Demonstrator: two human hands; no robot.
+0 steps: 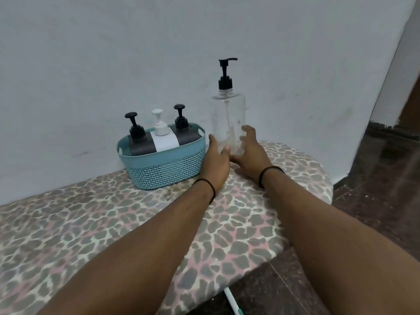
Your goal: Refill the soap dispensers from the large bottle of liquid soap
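Seemingly at the very start of the job, a person reaches both bare hands toward a tall clear pump bottle [228,123] standing upright near the back right corner of a bench covered in spotted fabric [113,223], close against a pale wall [113,53]. The left hand [216,162] and right hand [250,153] flank the base of the bottle with fingers spread and loosely curved; whether they touch it yet is unclear, and neither has a firm hold. The bottle looks almost empty, its black pump screwed on. Just to its left, along the back edge, a teal basket [163,169] holds three small dispensers [162,137], pumps on, apparently not refilled. The bench front lies open; its right edge drops off near the bottle.
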